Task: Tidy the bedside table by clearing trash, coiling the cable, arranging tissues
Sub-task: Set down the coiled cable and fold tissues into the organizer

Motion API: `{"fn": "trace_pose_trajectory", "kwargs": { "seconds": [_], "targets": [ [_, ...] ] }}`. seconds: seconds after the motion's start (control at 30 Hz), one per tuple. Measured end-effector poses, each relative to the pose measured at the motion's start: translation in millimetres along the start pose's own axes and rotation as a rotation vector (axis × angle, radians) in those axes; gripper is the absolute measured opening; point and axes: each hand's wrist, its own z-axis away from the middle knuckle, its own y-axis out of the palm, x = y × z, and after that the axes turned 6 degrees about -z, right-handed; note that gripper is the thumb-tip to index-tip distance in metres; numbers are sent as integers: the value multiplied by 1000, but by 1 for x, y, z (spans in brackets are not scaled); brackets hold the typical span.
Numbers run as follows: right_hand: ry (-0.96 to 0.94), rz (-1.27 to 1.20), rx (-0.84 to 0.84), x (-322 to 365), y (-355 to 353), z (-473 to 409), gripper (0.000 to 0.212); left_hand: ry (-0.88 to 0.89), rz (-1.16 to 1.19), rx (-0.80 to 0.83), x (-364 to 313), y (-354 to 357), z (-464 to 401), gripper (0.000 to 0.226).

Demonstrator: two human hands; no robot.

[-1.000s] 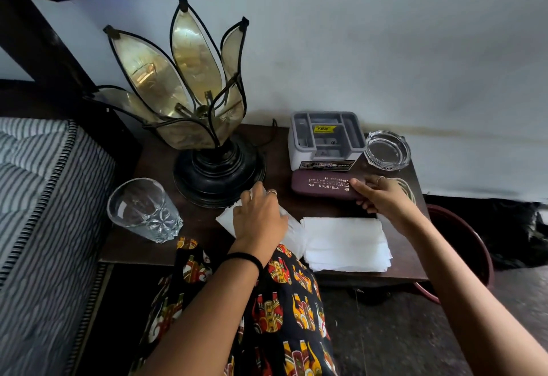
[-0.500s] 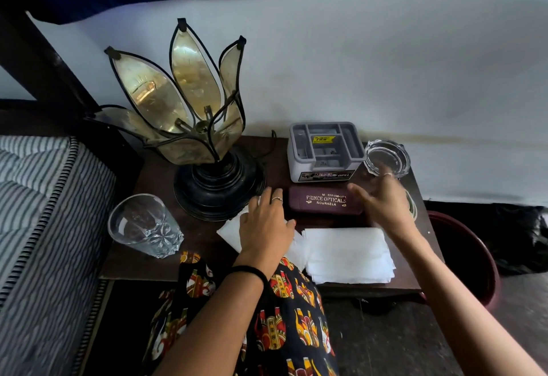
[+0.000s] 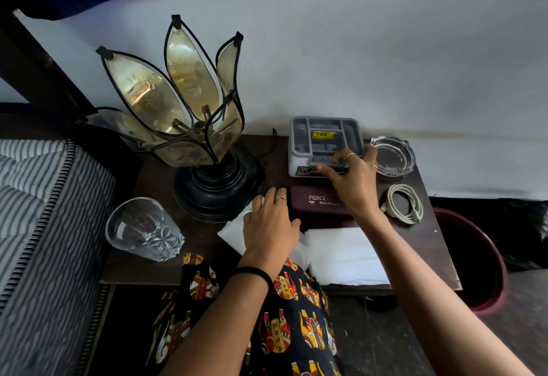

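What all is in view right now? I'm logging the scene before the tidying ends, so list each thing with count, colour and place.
lamp: one, gold petals on a black base, back left of the table
table: one, dark brown, against the white wall
glass: one, clear, front left
organiser: one, grey with a yellow sticker, back centre
ashtray: one, clear, right of the organiser
glasses case: one, maroon, in front of the organiser
cable: one, white, coiled, right edge
tissues: stack, white, front centre
bin: one, maroon, on the floor to the right
mattress: one, striped, far left
left hand: resting on tissues
right hand: fingers on the organiser's front edge
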Motion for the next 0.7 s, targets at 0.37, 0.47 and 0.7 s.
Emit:
{"fn": "trace_pose_trajectory", "kwargs": {
  "seconds": [0.37, 0.47, 0.7],
  "targets": [
    [-13, 39, 15, 15, -8, 7, 46, -46, 34, -20, 9, -7, 0, 56],
    [-94, -35, -144, 27, -16, 33, 45, -110, 105, -75, 13, -16, 5, 41],
    [-86, 114, 505, 47, 13, 99, 40, -428, 284, -47, 36, -31, 31, 28]
  ]
}}
